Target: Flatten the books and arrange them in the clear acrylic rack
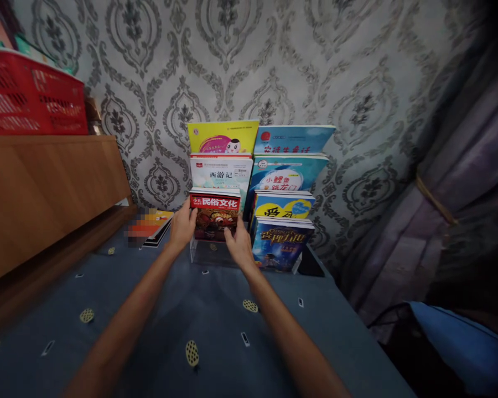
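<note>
**Two hands at the red book in the front of the rack**

All places here are told from the clear book rack [216, 255] that stands on the blue cloth [157, 326] by the patterned wall.

Far to the left of the rack, a red basket [33, 99] sits on top of a wooden cabinet [45, 193]. Nearer, just left of the rack, some flat books [155, 228] lie on the cloth.

The left hand [182, 225] grasps the left edge of the red book [216, 216], which stands upright in the front left slot of the rack. Its title reads 民俗文化. The right hand [239, 245] holds the lower right edge of the same book, fingers curled on it.

Behind this book stands a white book [222, 172] with 西游记, and behind that a yellow book [223, 137].

In the right column of the rack, a dark blue book [280, 243] stands in front, and a light blue book [288, 176] with 小鲤鱼跳龙门 stands further back.
</note>
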`<state>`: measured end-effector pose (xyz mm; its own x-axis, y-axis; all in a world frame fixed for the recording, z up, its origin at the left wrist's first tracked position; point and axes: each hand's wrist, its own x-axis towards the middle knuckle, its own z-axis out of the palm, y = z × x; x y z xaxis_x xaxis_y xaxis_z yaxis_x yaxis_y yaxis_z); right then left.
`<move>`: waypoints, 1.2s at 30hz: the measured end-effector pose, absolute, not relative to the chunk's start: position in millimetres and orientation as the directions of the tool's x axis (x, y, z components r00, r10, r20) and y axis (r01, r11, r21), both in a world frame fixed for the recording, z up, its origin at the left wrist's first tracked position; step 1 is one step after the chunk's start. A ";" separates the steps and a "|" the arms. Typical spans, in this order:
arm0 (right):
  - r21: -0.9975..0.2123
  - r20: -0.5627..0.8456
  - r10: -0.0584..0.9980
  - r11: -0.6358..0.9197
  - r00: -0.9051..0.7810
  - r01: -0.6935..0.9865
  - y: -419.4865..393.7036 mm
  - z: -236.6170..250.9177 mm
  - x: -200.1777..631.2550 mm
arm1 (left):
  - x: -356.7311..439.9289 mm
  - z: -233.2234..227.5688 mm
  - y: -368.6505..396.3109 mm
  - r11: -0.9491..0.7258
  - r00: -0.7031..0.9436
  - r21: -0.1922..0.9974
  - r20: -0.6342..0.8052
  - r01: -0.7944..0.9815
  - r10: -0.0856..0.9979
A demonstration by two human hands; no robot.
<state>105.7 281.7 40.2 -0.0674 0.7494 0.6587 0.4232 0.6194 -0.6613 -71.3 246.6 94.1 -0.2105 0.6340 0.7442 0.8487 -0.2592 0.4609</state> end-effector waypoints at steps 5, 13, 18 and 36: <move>-0.659 0.641 0.764 0.599 -0.077 0.455 282.7 41.2 109.3 | -67.0 98.8 245.2 -0.099 -0.265 0.448 0.678 0.888 0.686; -0.667 0.618 0.782 0.575 -0.080 0.474 280.7 40.7 109.6 | -71.0 99.4 248.5 -0.025 -0.246 0.367 0.670 0.930 0.700; -0.674 0.633 0.771 0.594 -0.070 0.439 280.7 40.7 110.2 | -86.0 93.9 253.1 -0.111 -0.152 0.331 0.673 0.937 0.723; -0.546 0.645 0.677 0.732 -0.353 0.407 199.6 -28.9 117.5 | -169.8 0.9 236.0 0.283 -0.392 0.294 0.436 0.913 0.811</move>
